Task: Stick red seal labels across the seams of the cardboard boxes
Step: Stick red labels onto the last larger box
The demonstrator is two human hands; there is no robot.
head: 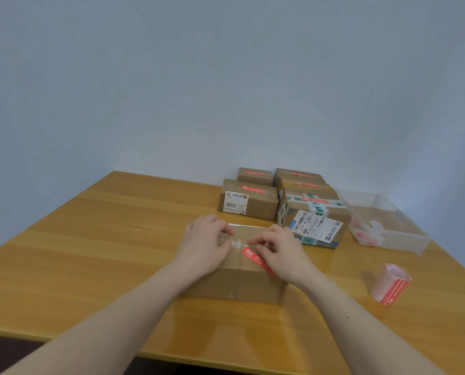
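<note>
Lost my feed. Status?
Both hands, left and right, on near box. Right pressing red label onto seam. Nothing in the way.

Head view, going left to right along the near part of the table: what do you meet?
Left hand → red seal label on the cardboard box → right hand → roll of red labels.

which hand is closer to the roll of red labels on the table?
Right. The right hand rests on the near box, with the label roll off to its right, untouched. The left hand is on the box's far side from the roll.
</note>
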